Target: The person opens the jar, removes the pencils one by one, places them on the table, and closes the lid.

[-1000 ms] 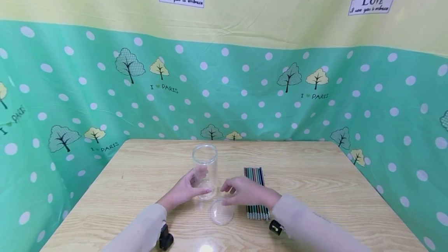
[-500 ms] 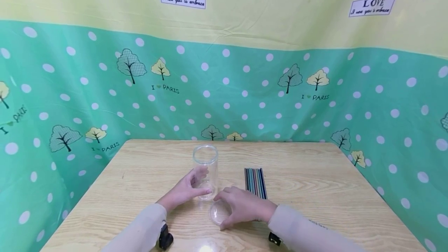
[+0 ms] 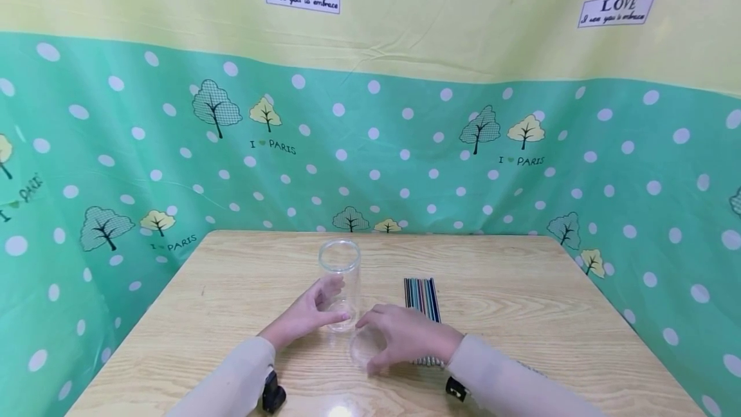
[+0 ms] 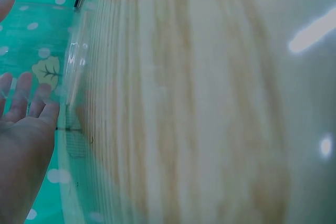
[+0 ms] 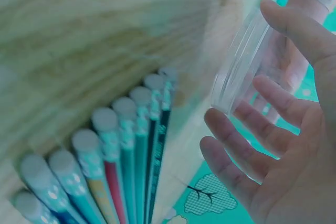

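Upright on the table stands a clear cylindrical jar (image 3: pixel 349 282), its open rim facing up. My left hand (image 3: pixel 307 314) holds it low down, thumb in front and fingers round the far left side; the left wrist view shows those fingers (image 4: pixel 21 95) through the clear wall. Just in front of the jar, my right hand (image 3: pixel 402 336) grips a clear round lid (image 3: pixel 363 347) by its edge. In the right wrist view the thumb touches one side of the lid (image 5: pixel 244 59) and fingers the other. Whether the lid touches the table I cannot tell.
A row of several pencils (image 3: pixel 422 298) lies side by side on the wooden table (image 3: pixel 503 314), partly under my right hand and wrist. Their eraser ends (image 5: pixel 105 119) show in the right wrist view. A patterned green and yellow curtain (image 3: pixel 370 147) hangs behind the table.
My right hand has come down from above the lid and taken it by the edge; the lid has shifted slightly. My left hand and the jar stay in place.
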Demonstrator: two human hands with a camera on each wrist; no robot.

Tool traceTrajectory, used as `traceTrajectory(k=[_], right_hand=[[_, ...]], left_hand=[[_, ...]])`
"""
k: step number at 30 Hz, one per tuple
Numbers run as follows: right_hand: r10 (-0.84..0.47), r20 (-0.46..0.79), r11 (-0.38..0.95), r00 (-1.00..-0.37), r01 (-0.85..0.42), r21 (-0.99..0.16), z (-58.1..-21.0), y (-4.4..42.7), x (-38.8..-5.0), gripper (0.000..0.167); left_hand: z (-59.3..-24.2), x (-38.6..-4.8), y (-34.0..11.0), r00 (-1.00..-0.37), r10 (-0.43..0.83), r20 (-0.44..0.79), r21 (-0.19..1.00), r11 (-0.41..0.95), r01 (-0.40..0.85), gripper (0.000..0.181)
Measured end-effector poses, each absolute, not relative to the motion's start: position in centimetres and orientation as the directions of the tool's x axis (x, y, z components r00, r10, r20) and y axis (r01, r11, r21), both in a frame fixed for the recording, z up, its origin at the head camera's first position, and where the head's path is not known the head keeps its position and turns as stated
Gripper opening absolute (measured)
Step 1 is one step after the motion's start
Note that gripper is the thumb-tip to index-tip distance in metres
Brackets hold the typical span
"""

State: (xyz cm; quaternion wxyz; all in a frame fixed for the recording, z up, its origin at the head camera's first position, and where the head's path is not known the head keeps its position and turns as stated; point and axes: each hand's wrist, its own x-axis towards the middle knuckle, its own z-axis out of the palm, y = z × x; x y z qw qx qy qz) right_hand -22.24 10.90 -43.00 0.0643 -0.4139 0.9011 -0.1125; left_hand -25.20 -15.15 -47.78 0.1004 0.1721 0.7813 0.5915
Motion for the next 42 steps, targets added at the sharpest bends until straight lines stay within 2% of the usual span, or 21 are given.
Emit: traceTrajectory(k=[9, 22, 33, 42], right_hand=[[-0.731, -0.031, 0.659, -0.681, -0.694, -0.291, -40.7, 11.6, -22.4, 0.069], [-0.719, 0.081, 0.631, -0.69, -0.697, -0.341, -35.9, 13.2, -22.8, 0.065], [-0.723, 0.228, 0.563, -0.652, -0.747, -0.354, -31.2, 13.8, -23.3, 0.062], [-0.743, 0.307, 0.49, -0.594, -0.796, -0.355, -29.8, 12.6, -24.8, 0.058]], left_hand=[[-47.8, -25.2, -15.0, -0.919, 0.391, 0.046, 0.957, 0.247, 0.153, 0.081], [-47.9, -25.3, -15.1, -0.915, 0.401, 0.041, 0.96, 0.237, 0.147, 0.084], [-48.0, -25.5, -15.2, -0.914, 0.404, 0.037, 0.963, 0.229, 0.14, 0.086], [-47.6, -25.2, -15.1, -0.917, 0.398, 0.034, 0.961, 0.239, 0.139, 0.084]])
